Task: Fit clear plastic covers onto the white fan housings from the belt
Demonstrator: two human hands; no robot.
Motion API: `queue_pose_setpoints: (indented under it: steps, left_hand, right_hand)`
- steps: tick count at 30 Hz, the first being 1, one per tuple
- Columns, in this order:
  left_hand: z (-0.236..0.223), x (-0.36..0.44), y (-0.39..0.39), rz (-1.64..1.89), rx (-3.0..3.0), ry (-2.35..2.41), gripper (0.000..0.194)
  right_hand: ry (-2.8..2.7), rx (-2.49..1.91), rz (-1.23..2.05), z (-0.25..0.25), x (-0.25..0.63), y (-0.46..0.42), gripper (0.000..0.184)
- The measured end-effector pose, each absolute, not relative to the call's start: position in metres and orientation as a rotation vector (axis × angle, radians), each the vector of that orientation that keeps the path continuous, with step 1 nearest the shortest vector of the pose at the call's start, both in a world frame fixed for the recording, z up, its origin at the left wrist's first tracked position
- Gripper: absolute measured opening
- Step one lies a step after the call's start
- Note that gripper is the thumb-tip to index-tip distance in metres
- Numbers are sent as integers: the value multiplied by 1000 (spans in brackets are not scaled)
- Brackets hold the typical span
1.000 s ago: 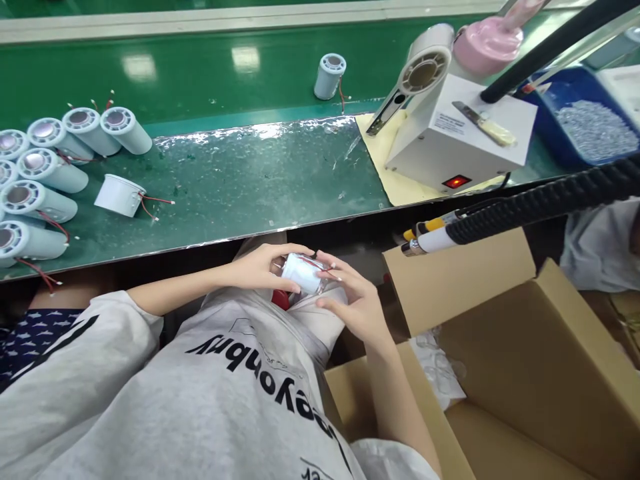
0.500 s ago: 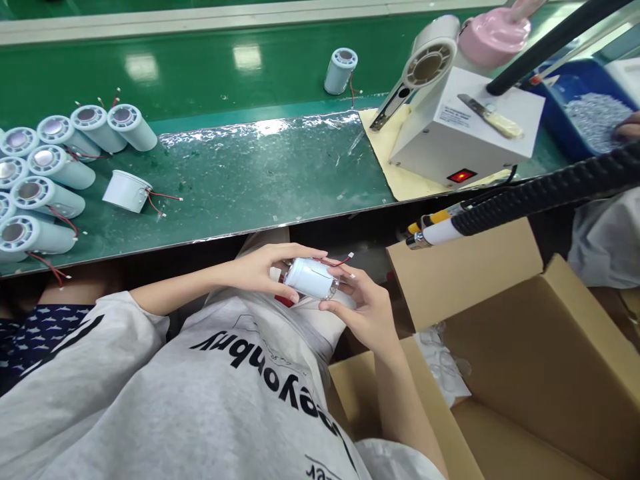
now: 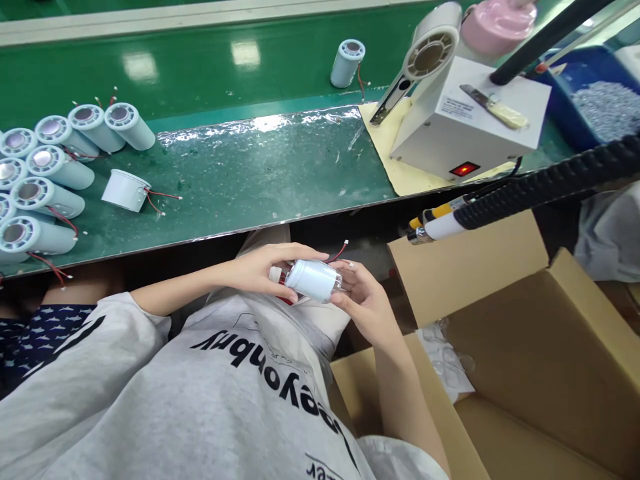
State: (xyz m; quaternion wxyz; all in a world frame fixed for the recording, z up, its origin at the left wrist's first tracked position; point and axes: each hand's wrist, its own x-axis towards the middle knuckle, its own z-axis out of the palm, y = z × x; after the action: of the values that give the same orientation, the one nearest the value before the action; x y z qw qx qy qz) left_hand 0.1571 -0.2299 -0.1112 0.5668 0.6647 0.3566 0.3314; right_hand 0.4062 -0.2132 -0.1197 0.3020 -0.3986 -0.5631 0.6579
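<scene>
Over my lap, my left hand [image 3: 273, 268] grips a pale blue cylindrical housing [image 3: 311, 280] by its left end, thumb below and fingers above. My right hand [image 3: 361, 299] closes round the opposite end, where a clear plastic part [image 3: 338, 284] shows between thumb and fingers. Thin red wires [image 3: 341, 252] with small white connectors stick out above the right fingers. A small white piece [image 3: 275, 274] shows by the left palm. What my right fingertips touch behind the housing is hidden.
Several similar housings [image 3: 63, 167] stand or lie on the green bench [image 3: 240, 173] at left; another housing [image 3: 347, 65] stands farther back. At right are a white machine [image 3: 465, 127] with a lit red switch, a black hose [image 3: 550, 180], a blue bin [image 3: 560, 100] and an open cardboard box [image 3: 540, 347].
My right thumb and fingers have shifted slightly along the housing's right end, and its wires now point higher. Another person's hand at the blue bin has gone from view.
</scene>
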Motion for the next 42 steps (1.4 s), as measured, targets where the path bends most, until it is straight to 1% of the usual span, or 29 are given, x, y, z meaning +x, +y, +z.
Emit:
queue_pose_setpoints:
  steps: [6, 9, 12, 17, 24, 31, 35, 39, 42]
  left_hand:
    - [-113, 157, -231, 780, 1533, 822, 71]
    - [-115, 157, -231, 774, 1535, 811, 72]
    - [-115, 157, -230, 767, 1540, 808, 71]
    - [-115, 157, -231, 755, 1539, 824, 70]
    - [-117, 157, -232, 792, 1568, 779, 69]
    - [-119, 155, -233, 841, 1674, 724, 71]
    - [-117, 150, -232, 921, 1766, 734, 69]
    - [-117, 140, -232, 1060, 1619, 860, 65]
    - [-118, 134, -230, 1088, 1364, 957, 56]
  right_hand:
    - [-1458, -1081, 1793, -120, 404, -212, 53]
    - [-1391, -1086, 1867, -122, 403, -212, 53]
    - [-1280, -1122, 1928, -125, 401, -213, 56]
    - [-1156, -1179, 2071, -125, 397, -213, 69]
    - [-1149, -1164, 2191, -126, 392, -214, 70]
    - [-1187, -1109, 2127, -127, 397, -217, 65]
    - [-1196, -1108, 1984, -120, 402, -219, 63]
    - [-1180, -1084, 1791, -115, 417, -223, 53]
    - [-1177, -1079, 1739, -108, 426, -229, 52]
